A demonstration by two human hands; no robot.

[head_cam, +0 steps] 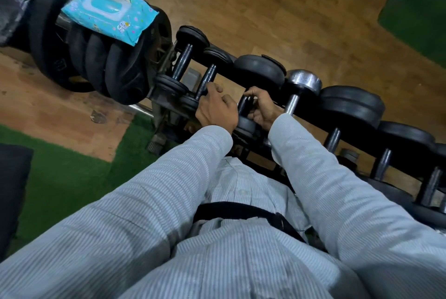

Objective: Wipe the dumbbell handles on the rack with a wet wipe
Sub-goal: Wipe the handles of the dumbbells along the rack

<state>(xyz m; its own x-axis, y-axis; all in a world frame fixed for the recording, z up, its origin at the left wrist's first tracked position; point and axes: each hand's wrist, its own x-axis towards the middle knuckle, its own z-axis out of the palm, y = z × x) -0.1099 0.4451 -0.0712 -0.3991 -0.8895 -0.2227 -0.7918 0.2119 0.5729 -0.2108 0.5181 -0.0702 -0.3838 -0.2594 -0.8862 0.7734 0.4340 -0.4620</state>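
I am reaching both striped sleeves [169, 192] toward the dumbbell rack [243, 151]. My left hand [214, 107] is resting curled against the handle of a small dumbbell [206, 78]; I cannot tell whether it is holding a wipe. My right hand [261, 107] is gripping the next dumbbell's dark handle [244, 103]. Farther off, the open wet wipe pack [108, 12] is lying on stacked weight plates [101, 66].

Black dumbbells with dark steel handles [244, 103] lie side by side on the black metal rack [301, 105]; one handle sits inside the right fingers [251, 93], another [205, 81] just beyond the left fingertips [215, 87].
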